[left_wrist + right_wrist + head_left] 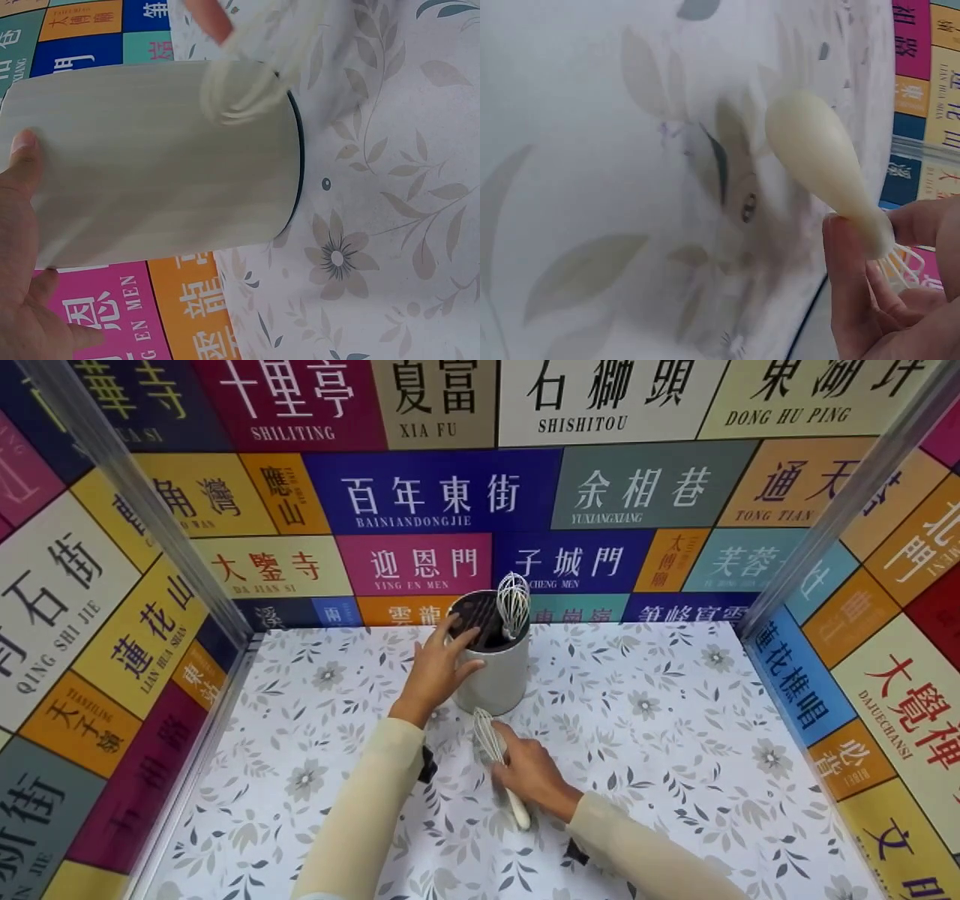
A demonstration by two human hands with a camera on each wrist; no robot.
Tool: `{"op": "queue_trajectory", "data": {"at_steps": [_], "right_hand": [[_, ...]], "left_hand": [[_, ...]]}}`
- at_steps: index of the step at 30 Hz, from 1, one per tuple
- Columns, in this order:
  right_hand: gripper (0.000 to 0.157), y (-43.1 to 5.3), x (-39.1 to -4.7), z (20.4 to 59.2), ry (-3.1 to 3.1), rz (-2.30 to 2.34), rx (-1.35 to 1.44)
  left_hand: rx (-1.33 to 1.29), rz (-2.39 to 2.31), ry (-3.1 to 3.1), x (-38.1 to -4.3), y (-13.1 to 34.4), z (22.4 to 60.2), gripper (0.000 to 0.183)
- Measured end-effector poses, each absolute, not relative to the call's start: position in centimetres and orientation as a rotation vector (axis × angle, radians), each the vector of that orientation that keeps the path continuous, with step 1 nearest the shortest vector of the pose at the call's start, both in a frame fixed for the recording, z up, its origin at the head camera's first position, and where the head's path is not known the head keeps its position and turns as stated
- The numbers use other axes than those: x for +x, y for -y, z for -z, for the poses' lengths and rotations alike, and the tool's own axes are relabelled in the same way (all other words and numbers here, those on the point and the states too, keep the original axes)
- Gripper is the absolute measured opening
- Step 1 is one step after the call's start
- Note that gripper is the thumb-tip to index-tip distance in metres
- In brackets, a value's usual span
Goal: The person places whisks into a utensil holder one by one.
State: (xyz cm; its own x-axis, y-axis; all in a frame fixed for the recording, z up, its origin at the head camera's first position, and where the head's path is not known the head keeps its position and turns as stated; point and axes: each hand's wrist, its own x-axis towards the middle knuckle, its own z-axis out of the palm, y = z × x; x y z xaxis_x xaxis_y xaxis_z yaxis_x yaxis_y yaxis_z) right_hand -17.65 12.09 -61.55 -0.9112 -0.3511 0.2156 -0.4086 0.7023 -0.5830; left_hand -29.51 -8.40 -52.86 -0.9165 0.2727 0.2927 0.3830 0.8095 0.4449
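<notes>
A pale grey cylindrical utensil holder (491,679) with a dark slotted top (480,616) stands upright near the back wall. A wire whisk (513,604) rises from its right side, handle hidden inside. My left hand (442,664) holds the holder's upper left rim; in the left wrist view its thumb (25,146) lies on the outer wall. In front of the holder, my right hand (529,769) pinches a second whisk (517,810). Its pale wires point up toward the holder's base, and the bulbous cream handle (817,146) slants down toward me.
White floral-patterned cloth (660,780) covers the table. Colourful sign-printed panels (442,491) rise at the back and along both sides, with clear corner strips (161,517) between them.
</notes>
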Motion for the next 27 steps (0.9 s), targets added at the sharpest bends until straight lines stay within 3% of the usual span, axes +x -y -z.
{"op": "queue_trajectory", "data": {"at_steps": [15, 27], "right_hand": [[0.068, -13.3, -19.2, 55.8, 2.555, -1.214, 0.507], [0.069, -12.8, -22.7, 49.9, 2.384, -1.24, 0.473]], "left_hand": [[-0.496, 0.722, 2.778, -29.4, 8.4, 52.9, 0.06], [-0.479, 0.716, 2.811, -29.6, 8.3, 52.9, 0.061]]}}
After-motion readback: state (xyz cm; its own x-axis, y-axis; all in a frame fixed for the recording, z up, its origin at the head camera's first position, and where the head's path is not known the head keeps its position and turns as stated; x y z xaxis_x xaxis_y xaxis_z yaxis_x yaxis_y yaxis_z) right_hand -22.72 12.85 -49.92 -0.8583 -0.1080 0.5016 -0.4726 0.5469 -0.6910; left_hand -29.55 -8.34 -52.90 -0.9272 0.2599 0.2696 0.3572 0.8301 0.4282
